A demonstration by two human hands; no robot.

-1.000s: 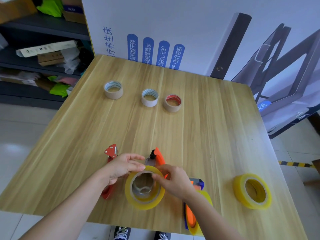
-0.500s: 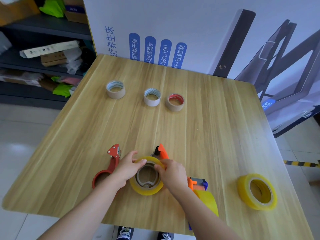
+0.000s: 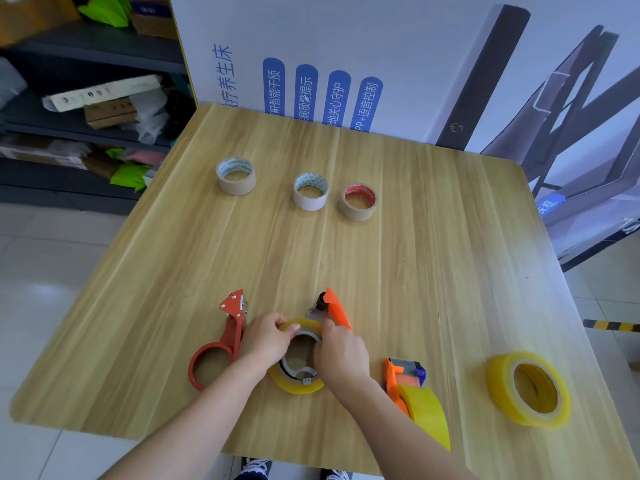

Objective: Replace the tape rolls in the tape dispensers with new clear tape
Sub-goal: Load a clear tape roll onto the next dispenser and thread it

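Your left hand (image 3: 266,341) and right hand (image 3: 341,355) each gripped the far rim of the roll (image 3: 298,386). It was a glossy, yellow-tinted clear ring lying flat over the orange dispenser (image 3: 337,311), near the front of the table (image 3: 415,271). A second earlier you had held it tilted up towards you. A red dispenser (image 3: 221,344) lay left of the roll, a loaded dispenser (image 3: 405,375) right of it, and a spare roll (image 3: 528,389) further right. Three small rolls (image 3: 310,191) sat well beyond.
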